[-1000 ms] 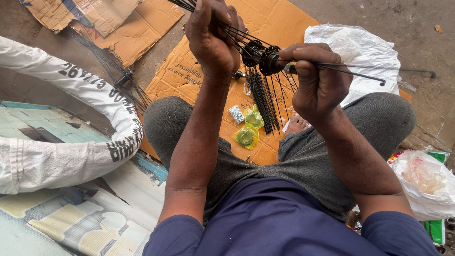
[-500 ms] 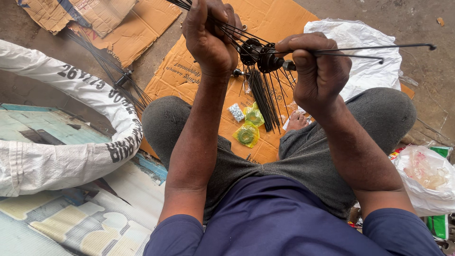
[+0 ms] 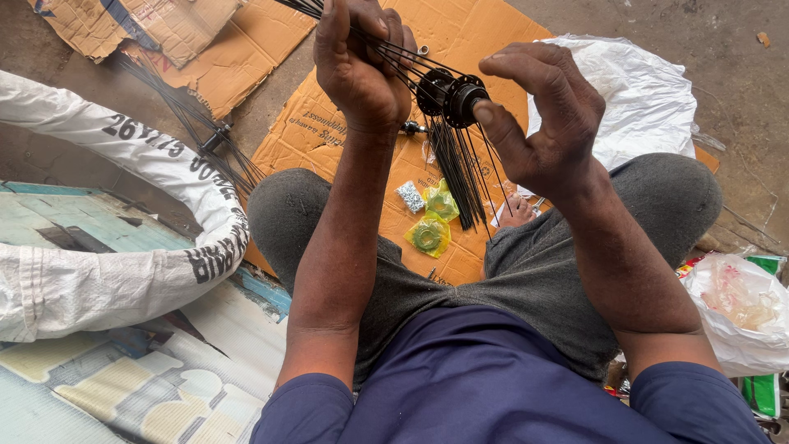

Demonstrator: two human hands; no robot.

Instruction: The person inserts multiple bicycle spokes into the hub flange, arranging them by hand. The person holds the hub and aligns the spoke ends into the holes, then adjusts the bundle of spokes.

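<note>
My left hand [image 3: 362, 74] is closed around a bundle of thin black spokes near the top of the view. The spokes run into a black wheel hub [image 3: 448, 94] held up over my lap. More loose spokes [image 3: 460, 181] hang down from the hub toward the cardboard. My right hand [image 3: 551, 123] is beside the hub on its right, fingers spread and curved, with the thumb tip touching the hub's flange. Nothing lies in its palm.
Flattened cardboard [image 3: 329, 131] covers the ground ahead, with small yellow-green packets [image 3: 429, 234] on it. A second spoked hub [image 3: 215, 140] lies to the left beside a white-wrapped ring [image 3: 123, 271]. White plastic bags sit at the right [image 3: 649, 99] and by my right knee [image 3: 731, 304].
My right hand earlier pinched a single spoke that stuck out to the right. That spoke is gone from its fingers, and the hand now stands spread with its thumb on the hub.
</note>
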